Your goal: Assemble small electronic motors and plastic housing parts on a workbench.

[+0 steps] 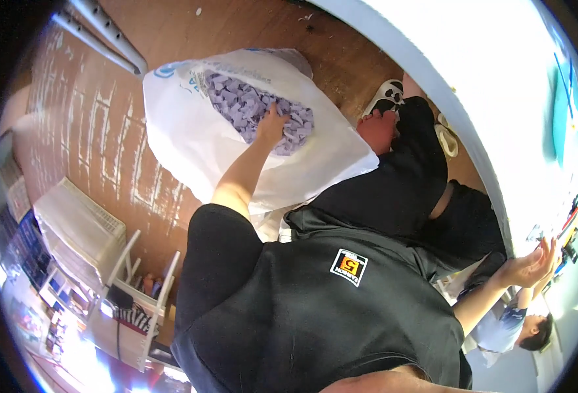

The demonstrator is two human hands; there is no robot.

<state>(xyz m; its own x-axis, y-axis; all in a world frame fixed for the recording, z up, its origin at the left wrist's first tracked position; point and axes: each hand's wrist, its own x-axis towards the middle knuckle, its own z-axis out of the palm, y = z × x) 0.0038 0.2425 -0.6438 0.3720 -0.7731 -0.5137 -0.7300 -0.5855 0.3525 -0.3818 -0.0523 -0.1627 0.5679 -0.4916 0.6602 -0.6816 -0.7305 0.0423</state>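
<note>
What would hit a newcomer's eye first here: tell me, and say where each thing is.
First, probably the large white bag above the picture's middle, open on a mass of small pale-purple pieces, with the person's left hand reaching onto them. Next, the glaring white tabletop curving down the right side, with the right hand near its lower end.

Brown floor [128,108] with whitish scuffs, open white plastic sack [191,134] resting on it, panda-patterned shoe [387,93] and cream shoe [447,140] to the right, grey tubular metal legs [109,34] at upper left, white tabletop [476,56] at right, turquoise item [559,111] on it.
</note>
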